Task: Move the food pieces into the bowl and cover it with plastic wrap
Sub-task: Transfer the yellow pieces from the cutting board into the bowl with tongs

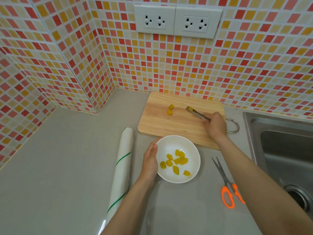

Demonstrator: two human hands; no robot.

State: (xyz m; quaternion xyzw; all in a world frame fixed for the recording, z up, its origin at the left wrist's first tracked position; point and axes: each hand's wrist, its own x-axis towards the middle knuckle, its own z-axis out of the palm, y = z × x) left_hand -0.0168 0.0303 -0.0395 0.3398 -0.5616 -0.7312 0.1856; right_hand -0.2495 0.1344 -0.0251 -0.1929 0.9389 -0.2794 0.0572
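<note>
A white bowl (189, 145) sits on the grey counter and holds several yellow food pieces (177, 161). My left hand (149, 160) cups the bowl's left rim. Behind it lies a wooden cutting board (159, 122) with two yellow pieces (170, 109) on its far side. My right hand (216, 123) grips metal tongs (197, 113) over the board; their tips pinch one yellow piece (191, 108). A roll of plastic wrap (121, 170) lies left of the bowl, pointing away from me.
Orange-handled scissors (226, 185) lie on the counter right of the bowl. A steel sink (286, 150) takes up the right edge. The tiled wall with two sockets (177, 21) rises just behind the board.
</note>
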